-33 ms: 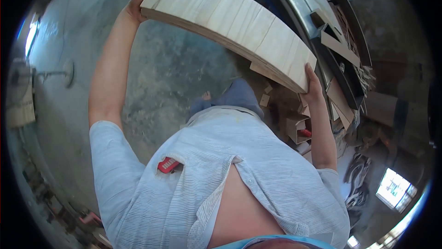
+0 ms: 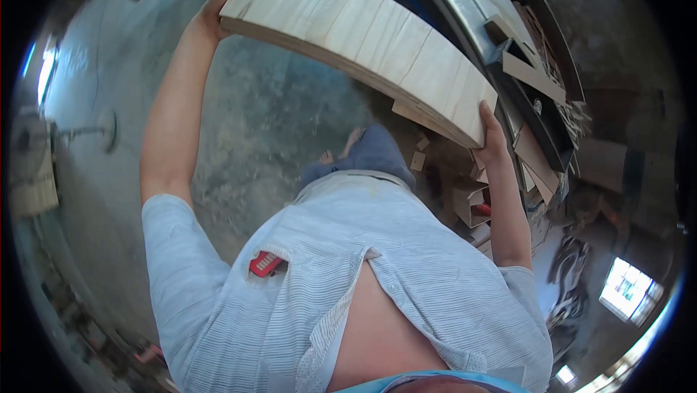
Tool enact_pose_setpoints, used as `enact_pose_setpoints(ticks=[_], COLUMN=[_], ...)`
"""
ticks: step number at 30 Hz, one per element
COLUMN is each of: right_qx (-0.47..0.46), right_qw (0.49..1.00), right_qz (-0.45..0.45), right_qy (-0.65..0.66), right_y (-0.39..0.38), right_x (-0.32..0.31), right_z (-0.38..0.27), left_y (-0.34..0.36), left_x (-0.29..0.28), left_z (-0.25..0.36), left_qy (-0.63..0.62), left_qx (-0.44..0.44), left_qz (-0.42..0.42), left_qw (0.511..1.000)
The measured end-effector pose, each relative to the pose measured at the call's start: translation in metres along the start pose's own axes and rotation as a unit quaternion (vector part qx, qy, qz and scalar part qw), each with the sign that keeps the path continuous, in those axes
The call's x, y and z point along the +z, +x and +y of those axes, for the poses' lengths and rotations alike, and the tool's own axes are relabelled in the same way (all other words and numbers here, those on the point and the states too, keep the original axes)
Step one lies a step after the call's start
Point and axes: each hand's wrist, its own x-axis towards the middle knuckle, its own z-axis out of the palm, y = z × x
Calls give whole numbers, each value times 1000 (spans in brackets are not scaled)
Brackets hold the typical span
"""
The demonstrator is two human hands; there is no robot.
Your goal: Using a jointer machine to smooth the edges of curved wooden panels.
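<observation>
the left hand is gripping one end of a stack of pale boards, and the right hand is gripping the other end, its thumb resting on the upper face near the corner. the left hand is spreading along its end, a digit reaching toward the far corner; the fingers beneath the wood are staying out of sight, so how they are bending cannot be told. the stack is being held out in front of the person's body, above the concrete floor, and is slanting from upper left to lower right across the view.

its upper face is showing creamy, nearly white wood, with tan grain lines running across its width in broad, uneven streaks. the long near side is looking browner, thin lines marking the layers, and toward the right a lower board is jutting out past those above. the whole stack is appearing bowed, the lens bending straight edges. beyond the right end, a black trough is lying among thin wooden offcuts, beside a grey metal surface.
</observation>
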Motion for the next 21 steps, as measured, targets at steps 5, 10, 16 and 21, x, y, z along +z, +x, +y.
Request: enact_pose_setpoints(ticks=[5, 10, 16, 21], right_qx=[-1, -16, -1, -41], right_qw=[997, 996, 993, 986], right_qz=[37, 61, 66, 133], right_qy=[74, 60, 96, 94], right_y=[70, 139, 220, 268], right_x=[28, 67, 78, 81], right_z=[-32, -72, -110, -145], left_y=[136, 218, 333, 452], left_x=[-30, -49, -57, -51], left_z=[44, 73, 127, 136], left_qy=[-13, 18, 85, 105], left_qx=[-53, -62, -133, -139], left_qz=[-8, -5, 10, -25], left_qw=[998, 998, 987, 984])
